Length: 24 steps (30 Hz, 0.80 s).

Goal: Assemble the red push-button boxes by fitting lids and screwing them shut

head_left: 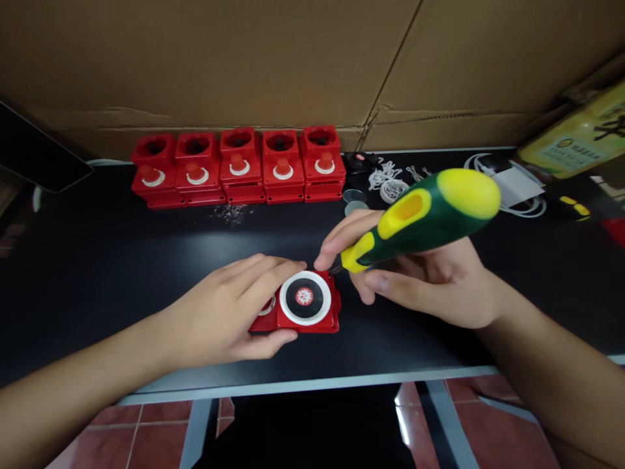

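Observation:
A small red plastic unit (326, 319) with a white ribbed ring and a black and red centre lies on the black table near its front edge. My left hand (229, 312) rests over the unit's left side, fingers curled round it and holding it down. My right hand (430, 277) grips a green and yellow screwdriver (422, 218), its tip at the unit's upper right corner. The blade is mostly hidden by my fingers.
Several matching red units (239, 166) stand in a row at the back against a cardboard wall. White small parts (390, 182), clear discs and a white cable (517, 189) lie at the back right. A dark flat object (34, 153) sits at far left. The table's front edge (303, 385) runs just below my hands.

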Motion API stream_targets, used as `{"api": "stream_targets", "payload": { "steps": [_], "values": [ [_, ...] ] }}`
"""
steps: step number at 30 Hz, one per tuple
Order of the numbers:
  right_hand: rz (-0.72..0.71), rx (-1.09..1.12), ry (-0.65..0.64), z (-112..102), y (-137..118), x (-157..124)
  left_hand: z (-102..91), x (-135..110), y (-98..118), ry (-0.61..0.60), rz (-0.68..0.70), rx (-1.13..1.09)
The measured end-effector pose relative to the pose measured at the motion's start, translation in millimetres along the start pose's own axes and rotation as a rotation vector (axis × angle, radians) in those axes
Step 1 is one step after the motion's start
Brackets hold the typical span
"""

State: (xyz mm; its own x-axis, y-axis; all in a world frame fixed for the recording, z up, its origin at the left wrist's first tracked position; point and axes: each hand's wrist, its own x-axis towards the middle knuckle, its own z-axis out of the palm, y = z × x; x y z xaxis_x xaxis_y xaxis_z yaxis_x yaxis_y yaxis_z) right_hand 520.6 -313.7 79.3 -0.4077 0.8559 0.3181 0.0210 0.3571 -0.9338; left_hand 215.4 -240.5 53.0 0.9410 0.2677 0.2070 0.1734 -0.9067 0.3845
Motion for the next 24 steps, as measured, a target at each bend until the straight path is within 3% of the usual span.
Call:
{"api": "stream_targets", "payload": {
  "steps": [14, 24],
  "values": [
    [0.113, -0.156, 0.09, 3, 0, 2, 0.0, 0, 0, 0.016, 0.021, 0.048],
    [0.047, -0.196, 0.244, 16, -4, 5, -0.6, 1, 0, 0.003, 0.007, 0.014]
  ]
}}
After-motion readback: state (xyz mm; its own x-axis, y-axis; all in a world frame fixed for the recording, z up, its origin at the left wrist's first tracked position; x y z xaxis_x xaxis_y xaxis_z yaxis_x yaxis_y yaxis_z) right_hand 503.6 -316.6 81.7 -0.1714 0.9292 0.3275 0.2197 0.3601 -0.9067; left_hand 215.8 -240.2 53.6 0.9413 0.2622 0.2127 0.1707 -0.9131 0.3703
